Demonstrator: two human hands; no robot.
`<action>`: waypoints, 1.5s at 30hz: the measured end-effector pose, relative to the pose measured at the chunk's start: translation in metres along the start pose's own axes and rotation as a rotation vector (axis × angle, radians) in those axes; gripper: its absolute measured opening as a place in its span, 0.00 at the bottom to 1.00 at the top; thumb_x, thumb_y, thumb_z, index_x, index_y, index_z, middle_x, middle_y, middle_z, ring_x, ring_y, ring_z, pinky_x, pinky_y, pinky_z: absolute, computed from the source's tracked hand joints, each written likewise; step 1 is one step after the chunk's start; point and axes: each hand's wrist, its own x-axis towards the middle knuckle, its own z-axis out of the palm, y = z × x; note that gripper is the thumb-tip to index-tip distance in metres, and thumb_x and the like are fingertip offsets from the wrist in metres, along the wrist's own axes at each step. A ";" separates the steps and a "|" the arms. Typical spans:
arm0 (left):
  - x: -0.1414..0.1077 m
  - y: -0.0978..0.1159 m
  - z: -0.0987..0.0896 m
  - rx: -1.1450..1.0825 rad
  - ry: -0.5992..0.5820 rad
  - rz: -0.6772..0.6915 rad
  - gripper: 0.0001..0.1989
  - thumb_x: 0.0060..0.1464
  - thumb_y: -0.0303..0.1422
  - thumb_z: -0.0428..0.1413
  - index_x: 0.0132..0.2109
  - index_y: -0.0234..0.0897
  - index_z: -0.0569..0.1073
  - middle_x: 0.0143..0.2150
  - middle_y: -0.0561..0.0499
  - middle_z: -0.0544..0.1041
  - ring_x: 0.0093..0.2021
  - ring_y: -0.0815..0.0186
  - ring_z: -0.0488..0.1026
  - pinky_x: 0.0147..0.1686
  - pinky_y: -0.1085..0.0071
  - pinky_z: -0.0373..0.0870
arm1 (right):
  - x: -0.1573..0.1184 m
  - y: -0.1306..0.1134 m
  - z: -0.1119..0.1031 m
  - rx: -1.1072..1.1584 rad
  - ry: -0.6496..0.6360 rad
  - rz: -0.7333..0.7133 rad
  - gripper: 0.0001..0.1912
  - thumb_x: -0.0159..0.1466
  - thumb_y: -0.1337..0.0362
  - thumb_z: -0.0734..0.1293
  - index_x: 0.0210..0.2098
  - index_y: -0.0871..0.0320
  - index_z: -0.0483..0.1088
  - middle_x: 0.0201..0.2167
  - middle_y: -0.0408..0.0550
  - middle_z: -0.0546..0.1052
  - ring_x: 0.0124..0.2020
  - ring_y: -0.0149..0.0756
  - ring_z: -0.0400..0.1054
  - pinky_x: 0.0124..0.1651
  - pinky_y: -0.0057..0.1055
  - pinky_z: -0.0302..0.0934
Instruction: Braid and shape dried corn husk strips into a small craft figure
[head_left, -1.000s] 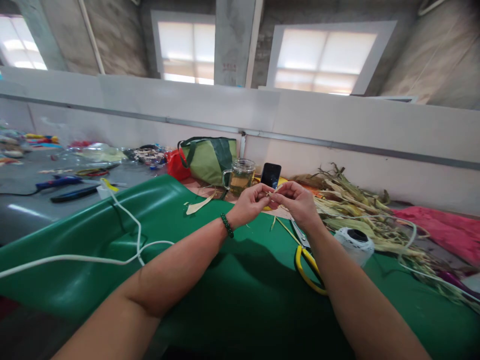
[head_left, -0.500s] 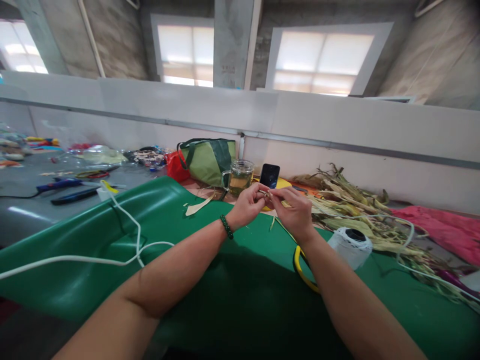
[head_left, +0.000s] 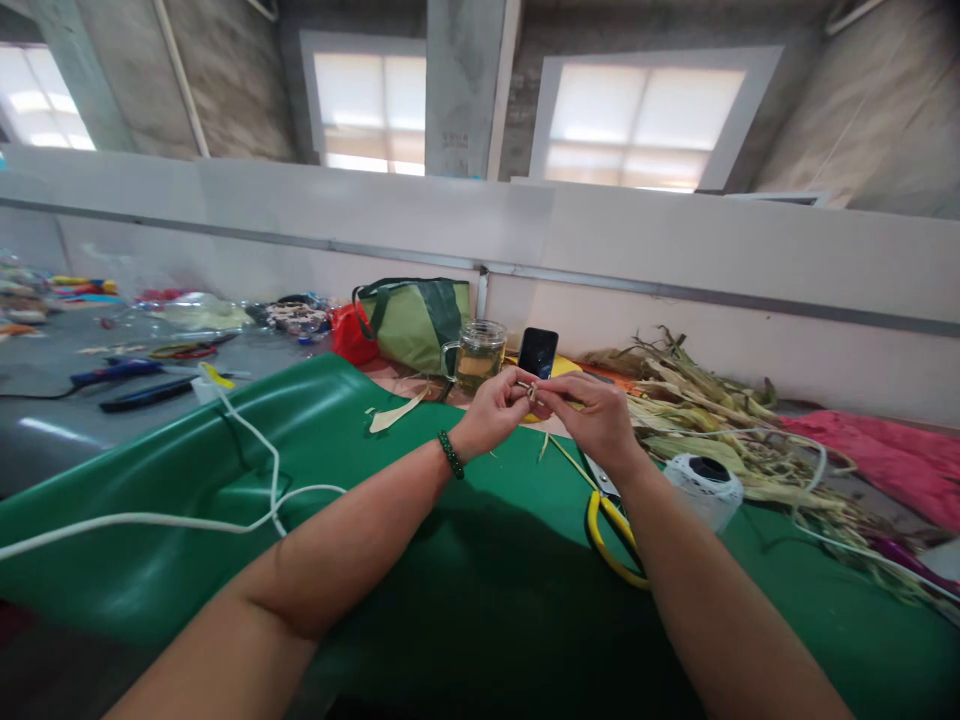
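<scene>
Husk strip, small, pale: pinched between the fingertips of left hand and right hand, raised over green sheet. Yellow-handled scissors: laid beneath right forearm, partly hidden.

Most of a small pale piece is hidden by the fingertips of the left hand and right hand, its form too small to be made out. Just beyond them, the lower end of a phone is covered. Below the right hand, scissors and a white spool are partly obscured by the right forearm. Far left of the left hand, clutter is blurred and cut off; far right of the right hand, pink cloth is cropped.
</scene>
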 end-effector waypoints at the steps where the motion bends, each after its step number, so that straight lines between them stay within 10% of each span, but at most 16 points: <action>1: 0.000 -0.001 0.000 0.005 -0.004 0.003 0.13 0.49 0.32 0.60 0.39 0.33 0.65 0.25 0.54 0.75 0.31 0.68 0.77 0.35 0.73 0.72 | 0.000 0.001 -0.001 0.060 -0.003 0.059 0.06 0.57 0.62 0.68 0.30 0.55 0.77 0.29 0.47 0.80 0.29 0.36 0.73 0.34 0.32 0.68; 10: 0.000 -0.010 -0.001 0.079 -0.034 -0.002 0.15 0.51 0.36 0.60 0.41 0.33 0.65 0.30 0.50 0.78 0.34 0.65 0.78 0.37 0.70 0.74 | 0.003 -0.001 -0.003 0.222 -0.088 0.333 0.08 0.51 0.59 0.70 0.26 0.57 0.72 0.23 0.45 0.77 0.24 0.35 0.72 0.29 0.31 0.67; 45: 0.001 -0.013 0.000 0.120 -0.039 -0.038 0.16 0.53 0.25 0.54 0.49 0.33 0.61 0.28 0.51 0.77 0.32 0.68 0.78 0.38 0.69 0.74 | 0.007 0.001 -0.008 0.194 -0.150 0.369 0.08 0.49 0.60 0.71 0.24 0.59 0.77 0.22 0.46 0.79 0.23 0.34 0.71 0.27 0.28 0.62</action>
